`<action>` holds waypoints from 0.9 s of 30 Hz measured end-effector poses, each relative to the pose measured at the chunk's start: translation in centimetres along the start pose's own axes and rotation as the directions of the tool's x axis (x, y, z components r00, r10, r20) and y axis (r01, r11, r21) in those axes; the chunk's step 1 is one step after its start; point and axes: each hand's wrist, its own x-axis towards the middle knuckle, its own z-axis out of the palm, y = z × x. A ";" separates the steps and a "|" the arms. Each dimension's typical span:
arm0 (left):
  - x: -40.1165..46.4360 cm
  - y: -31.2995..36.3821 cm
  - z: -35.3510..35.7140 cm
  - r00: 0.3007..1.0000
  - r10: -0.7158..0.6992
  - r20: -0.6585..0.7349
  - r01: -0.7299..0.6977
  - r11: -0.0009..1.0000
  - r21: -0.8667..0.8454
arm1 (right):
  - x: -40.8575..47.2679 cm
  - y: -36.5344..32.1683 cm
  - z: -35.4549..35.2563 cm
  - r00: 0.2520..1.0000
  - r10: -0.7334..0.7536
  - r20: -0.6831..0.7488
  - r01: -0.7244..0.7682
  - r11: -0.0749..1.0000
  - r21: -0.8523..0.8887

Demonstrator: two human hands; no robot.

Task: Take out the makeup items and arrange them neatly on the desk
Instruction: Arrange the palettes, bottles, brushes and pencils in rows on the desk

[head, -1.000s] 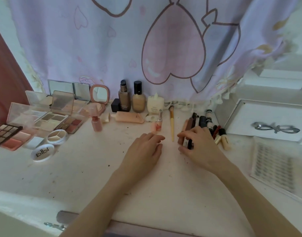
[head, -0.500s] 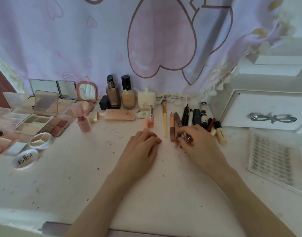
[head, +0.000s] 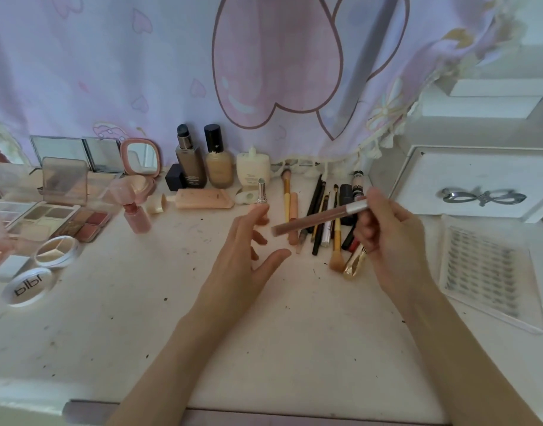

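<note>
From the head view, we are nearing the end: palettes [head: 53,215], bottles [head: 204,162] and brushes [head: 321,216] are already lying in rows along the table [head: 264,333]. Our right hand [head: 390,241] is pinching a brown tube [head: 319,216], probably lip gloss, above the brushes. Our left hand [head: 242,253] is hovering with a released grip, fingers spread. The tube is awaiting its spot.

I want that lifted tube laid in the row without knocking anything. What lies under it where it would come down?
The right hand holds the brown lip gloss tube above the row, crossing over the black pencils and a gold-handled brush; they lie directly beneath.
</note>
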 end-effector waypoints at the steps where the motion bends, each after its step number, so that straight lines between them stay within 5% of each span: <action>1: -0.1 0.3 0.0 1.000 0.027 -0.003 -0.027 1.000 -0.001 | -0.3 0.4 0.4 0.997 0.060 0.053 -0.059 0.998 -0.016; 6: -0.8 0.8 -0.6 0.990 0.114 -0.080 -0.110 0.992 0.054 | -1.0 1.0 1.2 0.947 0.241 0.214 -0.250 0.968 0.012; 10: -0.6 0.7 -0.6 0.980 0.201 -0.003 -0.194 0.947 0.256 | -1.0 1.0 0.8 0.941 0.231 0.246 -0.235 0.972 -0.016; 17: -0.8 1.0 -0.7 0.999 0.031 0.028 -0.026 0.987 -0.157 | -1.1 0.8 1.1 0.939 0.023 0.342 -0.019 1.000 -0.015; 23: -0.8 0.9 -0.7 0.994 0.099 0.053 -0.094 0.992 -0.078 | -1.1 0.8 1.1 0.982 0.059 0.177 0.008 0.935 -0.355; 27: -0.8 1.0 -0.6 0.993 0.104 0.060 -0.101 0.994 -0.046 | -1.0 0.6 0.8 0.966 0.139 0.219 -0.119 0.987 -0.103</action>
